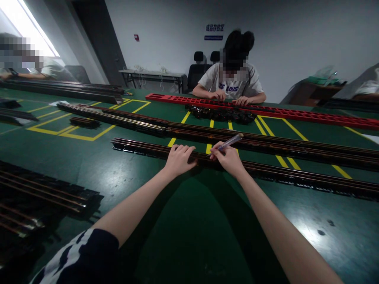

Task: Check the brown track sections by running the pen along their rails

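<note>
Green worktop, striped w/ yellow lines: a worker in dark sleeves w/ white stripes bends both bare hands to a long dark strip, which lies nearest the body at ctr. & runs off to the R edge. L hand sits atop the strip, fingers curved over it, thumb out toward the other hand; can't tell if it grips or merely rests. R hand, just beside, is closed round a clear-handled tool, held tilted, thin tip down at the strip b/w the two hands; tip contact too small to tell. Beyond, approx. parallel, lie more dark strips; a short dark piece lies near their L end. Lower L, a dark bundle w/ copper-coloured lines. Opp. side, a co-worker in a lt.-grey printed T-shirt sits w/ both hands at a long red frame, a pile of small dark parts just in front of it. Far L, a second person, partly in view. Bkgd.: pale wall, blue sign, dark door.
</note>
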A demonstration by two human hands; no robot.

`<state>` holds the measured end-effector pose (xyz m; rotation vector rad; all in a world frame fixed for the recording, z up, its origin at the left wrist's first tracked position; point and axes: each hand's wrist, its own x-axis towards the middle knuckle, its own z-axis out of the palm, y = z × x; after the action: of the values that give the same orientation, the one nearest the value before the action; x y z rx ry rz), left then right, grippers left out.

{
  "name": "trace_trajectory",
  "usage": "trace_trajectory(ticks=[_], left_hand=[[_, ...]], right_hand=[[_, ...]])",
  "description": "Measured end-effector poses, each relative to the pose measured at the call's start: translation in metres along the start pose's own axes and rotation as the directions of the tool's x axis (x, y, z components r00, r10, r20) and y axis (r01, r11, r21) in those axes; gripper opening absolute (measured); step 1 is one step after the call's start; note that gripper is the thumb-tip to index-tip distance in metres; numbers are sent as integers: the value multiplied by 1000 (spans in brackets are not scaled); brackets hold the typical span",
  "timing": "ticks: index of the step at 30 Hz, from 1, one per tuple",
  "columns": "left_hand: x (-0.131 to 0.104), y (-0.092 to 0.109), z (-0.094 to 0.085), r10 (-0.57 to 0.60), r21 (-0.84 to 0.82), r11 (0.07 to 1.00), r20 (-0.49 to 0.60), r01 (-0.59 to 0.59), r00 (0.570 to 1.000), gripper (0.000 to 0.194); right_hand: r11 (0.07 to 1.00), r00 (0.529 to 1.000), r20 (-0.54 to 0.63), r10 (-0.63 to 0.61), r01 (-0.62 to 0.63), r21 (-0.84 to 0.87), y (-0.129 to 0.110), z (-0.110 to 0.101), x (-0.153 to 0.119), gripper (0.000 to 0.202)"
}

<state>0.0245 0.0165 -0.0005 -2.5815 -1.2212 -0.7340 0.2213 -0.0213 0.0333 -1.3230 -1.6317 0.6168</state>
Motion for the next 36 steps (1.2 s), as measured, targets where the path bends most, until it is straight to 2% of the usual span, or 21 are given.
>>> trace_trajectory(ticks=[14,24,36], left_hand=[[0,4,-4,16,-46,999,19,-15,1000,35],[-1,2,-2,63,-50,997,7,-62,998,35],[-1,5,-5,45,-30,999,3,-45,999,39]], right_hand=[[997,999,-27,-45,43,-69,5,-10,-9,16],[995,998,-24,-50,47,-93,1,-8,-11,14],[991,996,-28,-79,76,-108,3,-6,-11,16]])
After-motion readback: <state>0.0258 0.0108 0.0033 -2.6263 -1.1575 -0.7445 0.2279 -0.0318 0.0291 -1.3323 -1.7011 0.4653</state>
